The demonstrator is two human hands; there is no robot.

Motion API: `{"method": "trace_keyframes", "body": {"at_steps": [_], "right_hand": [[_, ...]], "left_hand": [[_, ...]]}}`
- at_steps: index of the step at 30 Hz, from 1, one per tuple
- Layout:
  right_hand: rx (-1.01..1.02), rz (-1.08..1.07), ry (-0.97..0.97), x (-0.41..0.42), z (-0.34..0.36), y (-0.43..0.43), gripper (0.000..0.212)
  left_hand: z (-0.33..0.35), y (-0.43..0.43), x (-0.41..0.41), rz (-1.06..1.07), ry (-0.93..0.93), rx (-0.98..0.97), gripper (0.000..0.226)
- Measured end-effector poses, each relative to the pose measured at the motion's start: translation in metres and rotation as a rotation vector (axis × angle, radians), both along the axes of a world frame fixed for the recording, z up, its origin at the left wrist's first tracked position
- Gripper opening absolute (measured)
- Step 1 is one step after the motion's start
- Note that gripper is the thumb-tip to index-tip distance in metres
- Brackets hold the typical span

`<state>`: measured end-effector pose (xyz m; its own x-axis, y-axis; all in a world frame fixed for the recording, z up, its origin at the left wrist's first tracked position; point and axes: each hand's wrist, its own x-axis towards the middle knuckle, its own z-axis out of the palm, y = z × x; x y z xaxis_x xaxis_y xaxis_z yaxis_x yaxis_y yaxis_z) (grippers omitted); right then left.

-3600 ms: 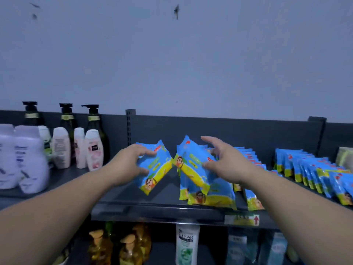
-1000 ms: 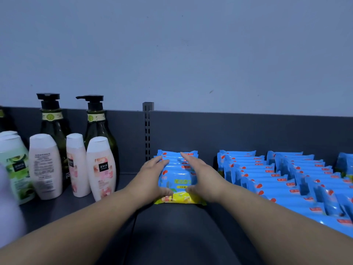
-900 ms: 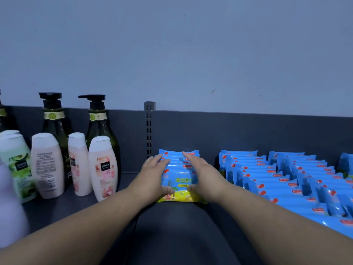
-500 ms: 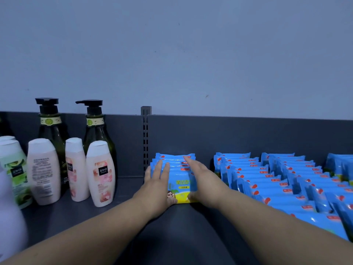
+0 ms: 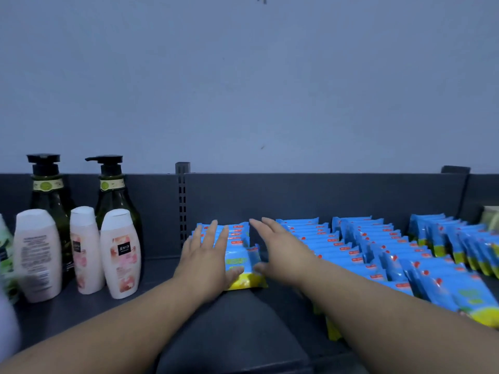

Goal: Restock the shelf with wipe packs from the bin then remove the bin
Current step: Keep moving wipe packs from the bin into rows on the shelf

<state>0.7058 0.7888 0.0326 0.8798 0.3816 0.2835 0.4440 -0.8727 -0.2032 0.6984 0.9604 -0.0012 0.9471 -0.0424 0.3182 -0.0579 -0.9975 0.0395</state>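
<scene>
Flanking leftmost pack row (image 5: 239, 238) on shelf (image 5: 237, 319) with both hands. Pressing left hand (image 5: 204, 261) flat on row's left side, fingers straight, slightly spread. Laying right hand (image 5: 282, 255) straight-fingered along right side. Both thumbs touching front pack (image 5: 243, 261). More pack rows (image 5: 364, 247) just right; bottles (image 5: 118, 252) left, apart.

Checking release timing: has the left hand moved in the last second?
Yes. The left hand has shifted right, away from the slotted upright: it flanked the wipe pack row before, and now its straight fingers lie over the packs.
</scene>
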Motion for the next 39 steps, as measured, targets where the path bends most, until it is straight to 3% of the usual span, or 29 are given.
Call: {"method": "trace_keyframes", "body": {"at_steps": [4, 9, 15, 28, 39], "right_hand": [[-0.040, -0.065, -0.129, -0.027, 0.021, -0.046, 0.085], [-0.089, -0.298, -0.255, -0.072, 0.028, -0.137, 0.082], [-0.147, -0.583, -0.260, -0.166, 0.018, -0.279, 0.076], [-0.084, -0.990, -0.021, -0.377, -0.054, -0.534, 0.075], [-0.043, -1.119, 0.220, -0.396, -0.152, -0.638, 0.074]], "left_hand": [[0.027, -0.050, -0.016, -0.067, -0.105, -0.001, 0.088], [0.044, -0.143, -0.046, -0.184, -0.189, -0.004, 0.086], [0.031, -0.294, -0.108, -0.385, -0.190, -0.073, 0.081], [-0.032, -0.572, -0.255, -0.712, 0.000, -0.098, 0.078], [-0.131, -0.690, -0.258, -0.802, 0.208, -0.020, 0.077]]}}
